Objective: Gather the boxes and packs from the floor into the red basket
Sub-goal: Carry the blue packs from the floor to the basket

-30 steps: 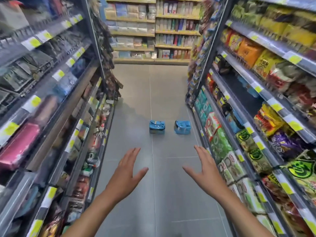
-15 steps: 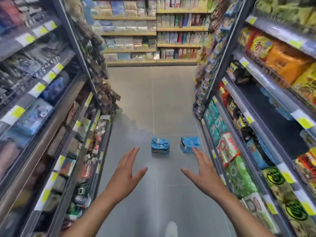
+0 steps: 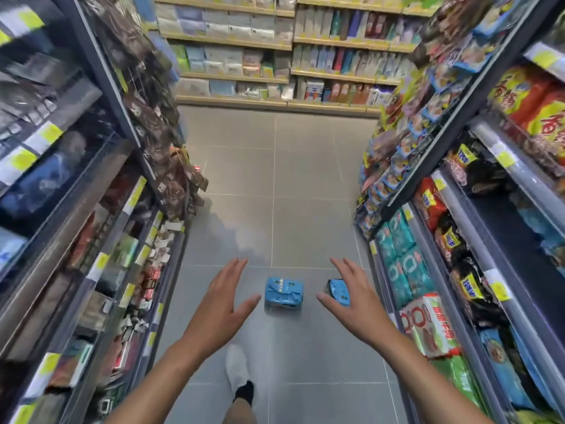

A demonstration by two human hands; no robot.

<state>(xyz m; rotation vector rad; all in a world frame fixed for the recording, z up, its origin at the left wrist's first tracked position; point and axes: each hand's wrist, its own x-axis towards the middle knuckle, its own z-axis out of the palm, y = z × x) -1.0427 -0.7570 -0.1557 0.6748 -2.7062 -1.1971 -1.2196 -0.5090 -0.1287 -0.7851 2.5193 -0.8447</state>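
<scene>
Two blue packs lie on the grey tiled floor of a shop aisle. The left blue pack (image 3: 284,292) sits in plain view between my hands. The right blue pack (image 3: 338,291) is partly covered by my right hand (image 3: 356,299), which hovers over it with fingers spread. My left hand (image 3: 220,304) is held out flat, fingers straight, a short way left of the left pack and touching nothing. No red basket shows in the head view.
Stocked shelves (image 3: 101,240) line the aisle on the left, and snack shelves (image 3: 458,255) line the right. Another shelf wall (image 3: 275,56) closes the far end. My white shoe (image 3: 237,364) steps on the floor below the packs.
I have walked forward down the aisle, so the two blue packs have come from well ahead to right between my hands. My right hand now overlaps the right pack.
</scene>
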